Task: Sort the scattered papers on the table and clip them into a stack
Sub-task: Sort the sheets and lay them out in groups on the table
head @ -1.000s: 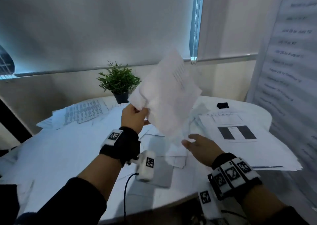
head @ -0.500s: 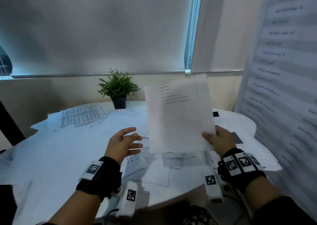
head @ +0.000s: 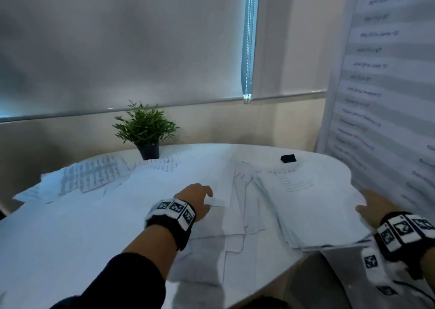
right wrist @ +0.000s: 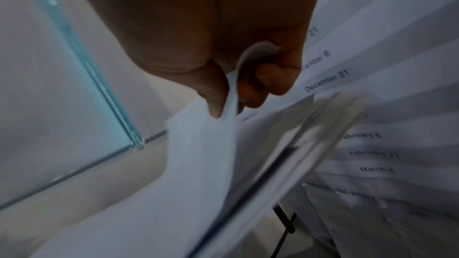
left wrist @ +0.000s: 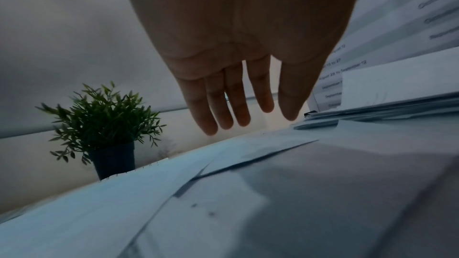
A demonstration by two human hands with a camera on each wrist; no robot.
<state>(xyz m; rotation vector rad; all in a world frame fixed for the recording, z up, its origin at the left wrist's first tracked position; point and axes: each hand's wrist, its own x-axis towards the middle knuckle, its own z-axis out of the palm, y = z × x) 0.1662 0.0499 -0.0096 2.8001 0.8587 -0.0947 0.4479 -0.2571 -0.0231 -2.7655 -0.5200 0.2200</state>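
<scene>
- Far left on the bench (head: 70, 238), printed sheets (head: 89, 177) lie fanned and overlapping, well apart from both hands.
- Behind them, near the wall, stands a small plant (head: 146, 129) in a dark pot.
- The left hand (head: 195, 202) hovers low over the loose papers (head: 233, 214) in the middle of the bench. In the left wrist view its fingers (left wrist: 223, 105) are straight and slightly spread, holding nothing; whether the tips touch paper cannot be told.
- These middle papers run with their long edges pointing away from the person, and they lie directly under and just right of the left grip, so the left hand is clearly the nearer one for taking the next sheet.
- Further back, a small black clip (head: 288, 158) sits on the bench beyond the papers, apart from both hands.
- To the right lies the gathered stack (head: 306, 205), its near corner overhanging the bench edge. Its long axis runs from the far left toward the near right, angled against the middle papers.
- The right hand (head: 374, 208) is at the stack's right edge. The right wrist view shows its grip pinching a top sheet (right wrist: 231, 93) between thumb and fingers, with the sheet curled up into the palm.
- Judged from this layout, the sorting is partway done: many papers lie unsorted to the left, and the clip has not been used.
- Far right, a large wall chart (head: 388, 73) of dated lines hangs beside the bench.
</scene>
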